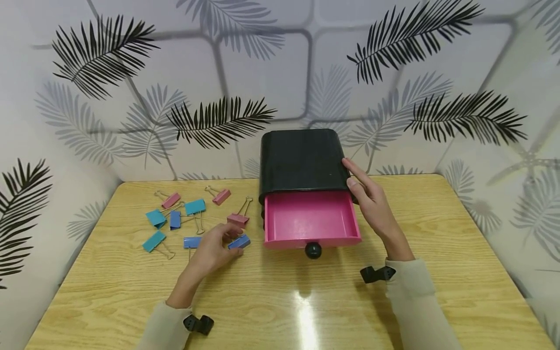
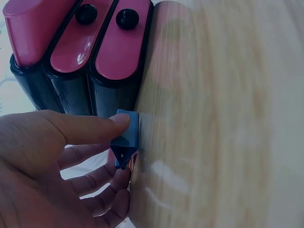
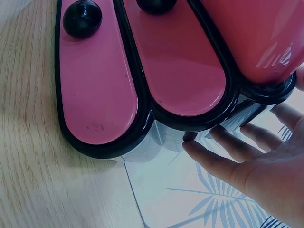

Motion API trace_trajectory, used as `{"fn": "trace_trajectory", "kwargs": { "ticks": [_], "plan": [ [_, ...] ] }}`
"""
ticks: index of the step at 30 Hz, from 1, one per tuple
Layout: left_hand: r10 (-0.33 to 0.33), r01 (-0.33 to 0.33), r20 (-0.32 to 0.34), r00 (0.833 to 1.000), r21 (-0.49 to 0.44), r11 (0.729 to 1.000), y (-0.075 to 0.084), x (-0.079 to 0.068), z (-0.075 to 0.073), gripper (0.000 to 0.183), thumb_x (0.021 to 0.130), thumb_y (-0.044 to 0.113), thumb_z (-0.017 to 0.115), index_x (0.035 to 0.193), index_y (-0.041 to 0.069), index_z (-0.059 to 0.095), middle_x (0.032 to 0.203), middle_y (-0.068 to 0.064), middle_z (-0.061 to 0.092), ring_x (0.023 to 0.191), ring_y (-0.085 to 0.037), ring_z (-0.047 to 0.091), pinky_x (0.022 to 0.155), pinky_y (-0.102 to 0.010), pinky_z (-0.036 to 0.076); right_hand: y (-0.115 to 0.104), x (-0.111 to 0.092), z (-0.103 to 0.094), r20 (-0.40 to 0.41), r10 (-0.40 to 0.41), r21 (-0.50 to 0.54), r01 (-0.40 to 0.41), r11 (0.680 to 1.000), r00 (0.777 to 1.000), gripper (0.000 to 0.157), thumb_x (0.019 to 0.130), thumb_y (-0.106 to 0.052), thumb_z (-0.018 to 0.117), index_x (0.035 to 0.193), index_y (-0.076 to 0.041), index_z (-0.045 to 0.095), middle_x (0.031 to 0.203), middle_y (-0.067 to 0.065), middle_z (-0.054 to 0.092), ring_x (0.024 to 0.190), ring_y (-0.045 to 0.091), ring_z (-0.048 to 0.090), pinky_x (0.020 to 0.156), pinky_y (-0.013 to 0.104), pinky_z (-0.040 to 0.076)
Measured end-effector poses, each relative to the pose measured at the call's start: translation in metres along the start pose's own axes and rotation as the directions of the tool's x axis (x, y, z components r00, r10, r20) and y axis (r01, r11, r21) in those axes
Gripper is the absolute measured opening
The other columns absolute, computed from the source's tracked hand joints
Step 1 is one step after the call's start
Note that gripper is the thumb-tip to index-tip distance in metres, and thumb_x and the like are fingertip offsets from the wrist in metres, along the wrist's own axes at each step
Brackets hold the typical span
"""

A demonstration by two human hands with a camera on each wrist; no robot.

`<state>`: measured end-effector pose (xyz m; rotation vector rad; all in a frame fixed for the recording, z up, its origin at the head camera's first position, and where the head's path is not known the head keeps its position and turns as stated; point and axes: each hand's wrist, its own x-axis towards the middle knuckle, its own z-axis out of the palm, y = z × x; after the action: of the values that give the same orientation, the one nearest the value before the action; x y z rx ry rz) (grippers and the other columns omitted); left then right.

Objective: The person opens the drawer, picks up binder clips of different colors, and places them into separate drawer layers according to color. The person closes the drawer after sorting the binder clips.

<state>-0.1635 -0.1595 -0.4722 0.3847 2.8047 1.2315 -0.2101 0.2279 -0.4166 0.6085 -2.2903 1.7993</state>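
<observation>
My left hand (image 1: pixel 213 250) pinches a blue binder clip (image 1: pixel 239 241) close over the table, left of a black drawer unit (image 1: pixel 302 160). In the left wrist view the thumb presses the clip's (image 2: pixel 127 135) broad side, with the fingers curled behind it. The unit's pink top drawer (image 1: pixel 310 219) is pulled out and its inside is bare. Fingers extended, my right hand (image 1: pixel 372 206) rests along the unit's right side. Two lower pink drawers with black knobs are pushed in, as the right wrist view shows, the bottom drawer (image 3: pixel 97 85) being nearest the table.
Several binder clips lie left of the unit: pink ones, such as the pink clip (image 1: pixel 237 220) beside my left hand, teal ones like the teal clip (image 1: pixel 195 207), and blue ones like the blue clip (image 1: pixel 175 220). A patterned wall (image 1: pixel 271 73) stands behind the wooden table (image 1: pixel 341 311).
</observation>
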Motion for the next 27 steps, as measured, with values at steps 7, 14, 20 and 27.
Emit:
{"fn": "trace_trajectory", "kwargs": {
  "ticks": [7,14,20,27],
  "plan": [
    [0.001,-0.001,-0.005,1.0,0.014,1.0,-0.002,0.001,0.003,0.029,0.084,-0.001,0.082,0.111,0.002,0.071,0.1,-0.009,0.068,0.094,-0.028,0.065,0.084,-0.045,0.057,0.0,-0.001,0.0,-0.004,0.014,-0.011,-0.014,1.0,1.0,0.048,0.112,-0.024,0.043,0.16,-0.023,0.039,0.167,-0.001,0.03,0.138,0.016,0.049,0.094,0.02,0.053],
    [-0.003,0.003,-0.009,1.0,-0.004,1.0,-0.001,0.002,0.002,0.027,0.087,-0.001,0.079,0.113,0.003,0.072,0.101,-0.009,0.068,0.093,-0.027,0.065,0.083,-0.043,0.057,-0.001,-0.001,-0.001,-0.012,0.023,-0.029,-0.023,0.999,1.0,0.047,0.112,-0.024,0.042,0.16,-0.025,0.039,0.166,-0.005,0.031,0.136,0.015,0.051,0.094,0.02,0.053],
    [-0.057,0.058,0.02,0.998,-0.057,0.997,0.003,0.0,-0.007,0.02,0.091,0.001,0.076,0.11,0.006,0.073,0.105,-0.008,0.07,0.1,-0.029,0.065,0.089,-0.046,0.056,-0.002,0.0,0.0,-0.007,0.026,-0.014,-0.026,1.0,1.0,0.047,0.112,-0.024,0.042,0.16,-0.025,0.039,0.166,-0.006,0.032,0.137,0.015,0.051,0.094,0.02,0.053],
    [-0.063,0.066,0.036,0.997,-0.106,0.992,0.006,-0.002,-0.018,0.026,0.092,-0.001,0.073,0.118,0.004,0.072,0.123,-0.016,0.067,0.109,-0.036,0.067,0.093,-0.049,0.057,-0.002,0.0,0.001,-0.01,0.029,-0.019,-0.029,0.999,1.0,0.048,0.112,-0.024,0.043,0.16,-0.025,0.039,0.166,-0.004,0.032,0.134,0.012,0.052,0.092,0.019,0.053]
  ]
}}
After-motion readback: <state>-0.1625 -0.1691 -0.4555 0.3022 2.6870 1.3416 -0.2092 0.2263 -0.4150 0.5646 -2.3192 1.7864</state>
